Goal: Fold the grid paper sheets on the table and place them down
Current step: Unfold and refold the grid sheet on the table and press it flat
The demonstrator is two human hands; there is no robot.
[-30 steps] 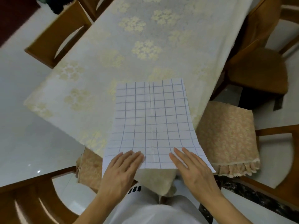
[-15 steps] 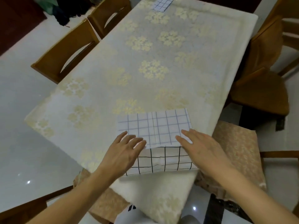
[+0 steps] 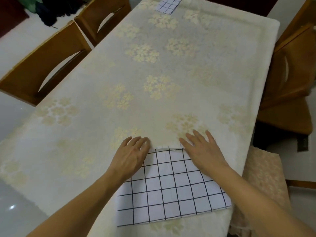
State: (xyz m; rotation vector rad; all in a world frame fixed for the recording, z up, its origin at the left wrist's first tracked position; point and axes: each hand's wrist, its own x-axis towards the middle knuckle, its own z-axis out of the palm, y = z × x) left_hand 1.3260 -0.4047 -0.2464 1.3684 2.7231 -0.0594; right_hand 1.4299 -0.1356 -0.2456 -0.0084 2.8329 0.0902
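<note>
Both flat, fingers spread, the left hand (image 3: 131,156) and right hand (image 3: 203,151) are pressing the far edge of the folded grid paper (image 3: 171,190) lying on the bench (image 3: 153,82).

Table (image 3: 171,100): long, covered by cream cloth with pale gold flower clusters. Folded grid paper sheet (image 3: 171,189), bold black lines, flat on cloth at near edge. Left hand (image 3: 131,156) and right hand (image 3: 203,151), palms down, fingers spread, pressing sheet's far corners, fingertips reaching onto cloth beyond sheet. Second grid sheet (image 3: 168,5), smaller, well beyond folded sheet, at table's far end.
</note>
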